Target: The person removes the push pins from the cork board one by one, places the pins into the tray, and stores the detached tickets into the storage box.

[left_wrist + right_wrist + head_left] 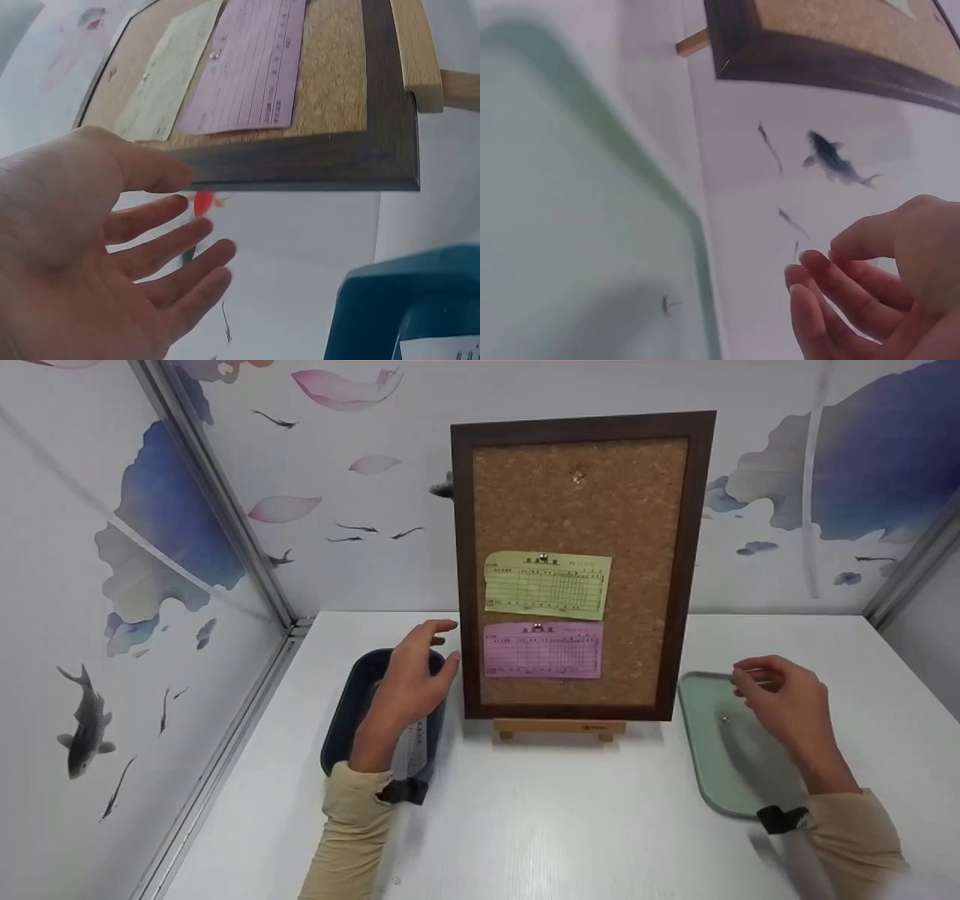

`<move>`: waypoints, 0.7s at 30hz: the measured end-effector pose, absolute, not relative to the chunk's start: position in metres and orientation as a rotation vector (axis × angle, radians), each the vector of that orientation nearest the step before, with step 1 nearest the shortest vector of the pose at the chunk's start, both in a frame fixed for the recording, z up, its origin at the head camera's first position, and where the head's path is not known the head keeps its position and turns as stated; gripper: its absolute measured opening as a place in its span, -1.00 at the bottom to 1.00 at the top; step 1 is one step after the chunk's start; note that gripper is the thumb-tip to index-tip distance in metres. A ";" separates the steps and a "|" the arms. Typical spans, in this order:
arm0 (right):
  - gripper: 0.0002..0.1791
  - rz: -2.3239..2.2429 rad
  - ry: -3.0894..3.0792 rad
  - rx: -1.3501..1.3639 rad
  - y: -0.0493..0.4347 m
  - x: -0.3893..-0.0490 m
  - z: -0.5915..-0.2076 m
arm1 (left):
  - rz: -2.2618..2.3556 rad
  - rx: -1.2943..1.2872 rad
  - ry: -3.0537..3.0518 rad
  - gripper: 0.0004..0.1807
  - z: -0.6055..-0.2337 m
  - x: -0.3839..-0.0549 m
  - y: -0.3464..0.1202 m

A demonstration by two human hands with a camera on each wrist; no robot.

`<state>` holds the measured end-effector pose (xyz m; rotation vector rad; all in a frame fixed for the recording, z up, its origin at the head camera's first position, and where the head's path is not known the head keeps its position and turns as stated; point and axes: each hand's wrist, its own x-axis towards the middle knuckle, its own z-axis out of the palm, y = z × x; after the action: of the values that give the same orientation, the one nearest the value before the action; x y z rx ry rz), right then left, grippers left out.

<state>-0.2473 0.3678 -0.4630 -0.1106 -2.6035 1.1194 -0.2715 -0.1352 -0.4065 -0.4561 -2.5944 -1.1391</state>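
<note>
A framed corkboard (577,517) stands upright on a small wooden easel (559,727). A green slip (547,589) and, below it, a purple slip (544,656) hang on it by pushpins. One clear or metal pushpin (577,477) sits higher up on bare cork. My left hand (409,682) hovers beside the frame's left edge, fingers spread and holding nothing. Over the green tray (701,780) hangs my right hand (791,705), fingers loosely bent, thumb near the fingertips. Nothing shows between them in the right wrist view. A pushpin (667,304) lies in that tray.
Left of the board, partly under my left arm, stands a dark blue tray (341,720) with a printed white paper (412,750) inside. Behind are white wall panels (360,577) painted with fish and petals, joined by a metal post (225,502) at left.
</note>
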 end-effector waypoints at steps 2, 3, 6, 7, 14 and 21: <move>-0.58 1.109 -2.549 -0.093 0.360 -0.246 -0.456 | -1.146 -0.456 -2.545 -0.48 -0.406 -0.271 -0.130; -0.60 1.100 -2.519 -0.081 0.355 -0.246 -0.452 | -1.152 -0.454 -2.521 -0.46 -0.406 -0.271 -0.128; -0.66 1.073 -2.430 -0.038 0.340 -0.244 -0.443 | -1.192 -0.451 -2.448 -0.43 -0.404 -0.270 -0.121; -0.68 1.066 -2.402 -0.024 0.335 -0.244 -0.440 | -1.205 -0.447 -2.431 -0.42 -0.404 -0.270 -0.118; -0.78 1.069 -2.205 0.086 0.303 -0.237 -0.421 | -1.221 -0.439 -2.361 -0.37 -0.400 -0.272 -0.104; -0.80 1.091 -2.096 0.248 0.278 -0.235 -0.411 | -1.245 -0.437 -2.299 -0.35 -0.397 -0.277 -0.091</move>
<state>-0.2352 0.2784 -0.4110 0.2476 -2.0964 1.0911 -0.2767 -0.0908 -0.3971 -0.4372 -2.2991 -1.2449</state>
